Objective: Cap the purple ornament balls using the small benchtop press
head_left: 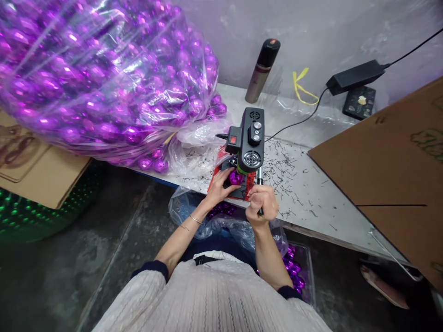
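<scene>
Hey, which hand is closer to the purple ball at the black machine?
Left. The left hand touches the purple ball from its left side; the right hand grips the handle, off to the ball's right.

Bottle [262,74]: far, black-capped, upright
Yellow strip [296,85]: far, right of bottle
Cardboard box [384,170]: right
Green container [31,219]: left

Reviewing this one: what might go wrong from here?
The left hand, holding a shiny purple bauble by the black machine, might get pinched if the right hand works the lever. The round bauble could slip. Dark slivers strewn across the tabletop might scratch it.
</scene>
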{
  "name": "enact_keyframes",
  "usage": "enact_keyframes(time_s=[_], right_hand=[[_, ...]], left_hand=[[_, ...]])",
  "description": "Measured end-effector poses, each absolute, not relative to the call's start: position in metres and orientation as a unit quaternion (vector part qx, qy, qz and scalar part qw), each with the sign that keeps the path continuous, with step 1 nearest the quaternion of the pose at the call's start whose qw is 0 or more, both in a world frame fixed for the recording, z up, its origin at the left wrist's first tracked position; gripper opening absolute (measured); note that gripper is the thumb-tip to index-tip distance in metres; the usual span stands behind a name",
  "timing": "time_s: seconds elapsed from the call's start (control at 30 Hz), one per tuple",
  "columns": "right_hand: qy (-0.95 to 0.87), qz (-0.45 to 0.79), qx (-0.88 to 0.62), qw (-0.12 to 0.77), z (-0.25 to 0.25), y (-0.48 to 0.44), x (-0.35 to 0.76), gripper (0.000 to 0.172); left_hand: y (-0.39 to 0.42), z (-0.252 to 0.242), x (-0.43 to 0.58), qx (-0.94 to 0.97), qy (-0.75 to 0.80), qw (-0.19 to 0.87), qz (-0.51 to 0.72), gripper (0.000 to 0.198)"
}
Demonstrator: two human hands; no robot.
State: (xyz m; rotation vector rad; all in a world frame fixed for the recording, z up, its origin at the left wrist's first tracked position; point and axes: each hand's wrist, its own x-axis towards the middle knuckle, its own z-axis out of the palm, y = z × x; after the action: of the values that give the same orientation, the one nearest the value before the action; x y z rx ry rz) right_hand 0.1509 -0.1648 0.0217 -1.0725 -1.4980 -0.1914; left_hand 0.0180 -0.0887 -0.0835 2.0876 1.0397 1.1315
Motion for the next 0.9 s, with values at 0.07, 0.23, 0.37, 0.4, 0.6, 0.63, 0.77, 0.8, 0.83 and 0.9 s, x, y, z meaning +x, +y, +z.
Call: enact_keyframes(time_s=[0.07,0.23,0.37,0.4,0.6,0.63,0.77,0.8,0.83,0.9], right_hand=[[-0.646,-0.088,-0.459,0.604,0.015,-0.164,0.150,0.022],[-0.627,-0.116,-0.453,0.623,-0.003,-0.160,0.148,0.026],[-0.623,-0.121,-0.449,0.629,-0.009,-0.158,0.148,0.028],[-0.624,-0.121,-0.449,0.629,-0.010,-0.157,0.148,0.028],[-0.623,-0.123,-0.446,0.630,-0.017,-0.157,0.150,0.028],[-0.625,-0.123,-0.445,0.629,-0.018,-0.156,0.150,0.028],[-0.629,-0.119,-0.430,0.637,-0.023,-0.153,0.151,0.030],[-0.627,-0.120,-0.428,0.640,-0.024,-0.153,0.151,0.030],[-0.625,-0.121,-0.428,0.641,-0.024,-0.152,0.151,0.031],[-0.624,-0.123,-0.434,0.638,-0.025,-0.151,0.151,0.031]], left_hand=[[-0.089,-0.084,0.019,0.773,0.381,0.266,0.432,0.066],[-0.089,-0.083,0.019,0.774,0.382,0.268,0.428,0.067],[-0.089,-0.083,0.018,0.776,0.376,0.268,0.431,0.068],[-0.089,-0.083,0.018,0.776,0.377,0.267,0.430,0.068],[-0.089,-0.084,0.019,0.777,0.382,0.261,0.427,0.067],[-0.089,-0.083,0.019,0.777,0.381,0.262,0.427,0.067],[-0.089,-0.083,0.019,0.774,0.383,0.266,0.428,0.066],[-0.089,-0.082,0.019,0.774,0.381,0.265,0.430,0.066],[-0.088,-0.082,0.018,0.774,0.379,0.264,0.433,0.067],[-0.088,-0.083,0.018,0.777,0.373,0.261,0.436,0.067]])
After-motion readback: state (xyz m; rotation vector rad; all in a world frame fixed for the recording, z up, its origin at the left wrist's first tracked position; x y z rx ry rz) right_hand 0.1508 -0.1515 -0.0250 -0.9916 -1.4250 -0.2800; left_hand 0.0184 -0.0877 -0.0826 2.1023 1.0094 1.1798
